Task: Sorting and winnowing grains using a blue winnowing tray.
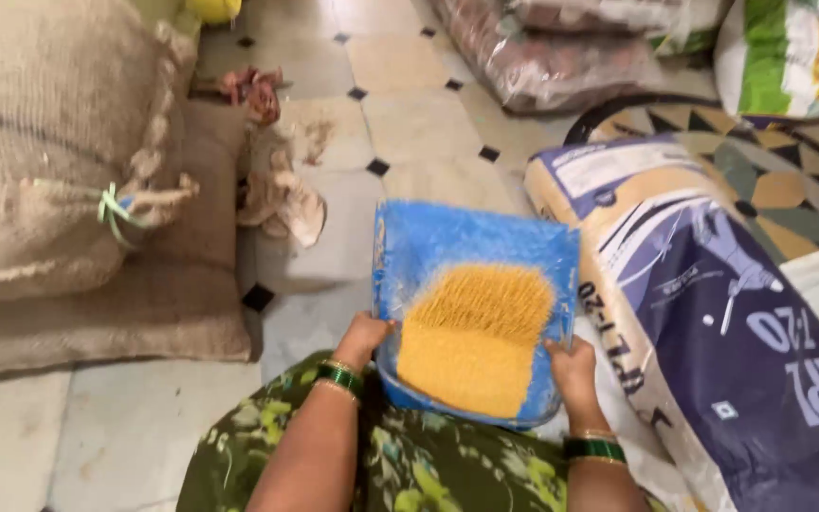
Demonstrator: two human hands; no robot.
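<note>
Gripping the blue winnowing tray [447, 237] by its sides, her left hand [364, 337] and right hand [573, 372] had fingers curled shut around its rim, yellow grain [474, 341] heaped inside.

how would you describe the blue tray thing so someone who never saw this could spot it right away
Start at the pale tiled floor between the burlap sacks and the printed white and purple sack. Low in the middle, the left hand and right hand grip a blue winnowing tray. It alone is bright blue and carries yellow grain.
</note>
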